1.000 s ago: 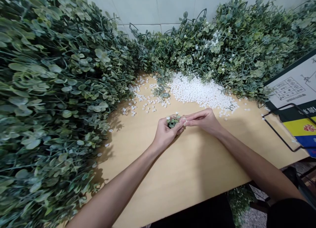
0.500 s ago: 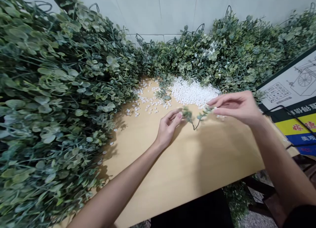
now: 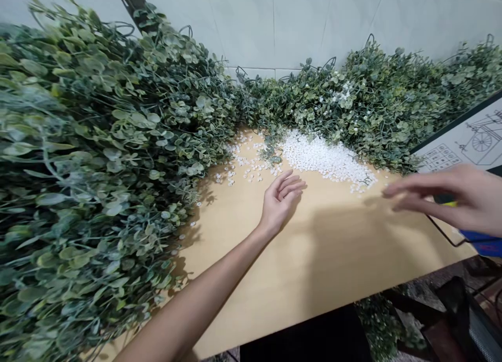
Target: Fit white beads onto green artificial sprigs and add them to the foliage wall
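Observation:
My left hand point(image 3: 280, 201) rests low over the wooden table point(image 3: 251, 294), palm turned inward, fingers slightly curled and apart with nothing in them. Beyond its fingertips lies a heap of small white round pieces point(image 3: 319, 155), and more of them are scattered to the left. My right hand point(image 3: 451, 197) is over the table's right side, smeared a little by motion. Its thumb and fingers are apart, and I see nothing between them. One small green sprig point(image 3: 270, 151) lies at the left edge of the white heap.
Artificial leafy foliage is piled high on the left point(image 3: 117, 142) and along the back point(image 3: 392, 100), before a pale tiled wall point(image 3: 298, 27). A printed box point(image 3: 470, 137) with a line drawing stands at the right. More greenery point(image 3: 380, 320) hangs below the table's front edge.
The leafy sprig that both hands held is out of them now. My right hand has moved right and its fingers have parted; my left hand has opened. The view has shifted slightly.

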Tool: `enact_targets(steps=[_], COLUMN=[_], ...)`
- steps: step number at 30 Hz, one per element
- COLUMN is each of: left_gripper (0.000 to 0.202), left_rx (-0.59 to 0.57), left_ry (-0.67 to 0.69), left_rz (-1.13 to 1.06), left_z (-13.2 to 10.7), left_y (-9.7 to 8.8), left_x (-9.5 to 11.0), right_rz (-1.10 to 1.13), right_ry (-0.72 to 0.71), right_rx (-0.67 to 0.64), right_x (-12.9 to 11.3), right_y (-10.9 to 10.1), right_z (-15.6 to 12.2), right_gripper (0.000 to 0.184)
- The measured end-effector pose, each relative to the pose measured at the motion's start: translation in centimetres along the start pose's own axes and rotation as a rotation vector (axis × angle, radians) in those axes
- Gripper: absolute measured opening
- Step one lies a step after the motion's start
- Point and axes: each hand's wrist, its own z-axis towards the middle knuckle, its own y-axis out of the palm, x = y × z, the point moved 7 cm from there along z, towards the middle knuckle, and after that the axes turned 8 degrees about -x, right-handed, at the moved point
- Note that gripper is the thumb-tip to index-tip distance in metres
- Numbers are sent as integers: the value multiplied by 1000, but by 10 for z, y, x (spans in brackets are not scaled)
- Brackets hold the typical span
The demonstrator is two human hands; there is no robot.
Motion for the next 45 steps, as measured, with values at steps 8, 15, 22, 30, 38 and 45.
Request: enact_targets(steps=[8,15,22,30,38,45], left_gripper=[41,38,38,43,55,48], left_rx=[121,117,106,138,88,79], left_ry=[83,56,58,-1,-30,-59], left_rz=[36,-23,-29,-140,-273,-213], left_z=[-4,-1,-1,1,3,4], left_y=[-10,-10,-10,-12,-4,-7], left_x=[6,4,1,-2,7,-2], right_rz=[-409,-749,-524,520,1227,962], right_ry=[-84,-157,-57,-121,142,188], right_rx=[-107,-245,-6,389,66,-85], right_x=[-4,12,23,35,59,83], right_y=[113,154,127,61,111,127], right_z=[207,257,258,211,141,97], right_gripper=[42,32,33,25,51,52])
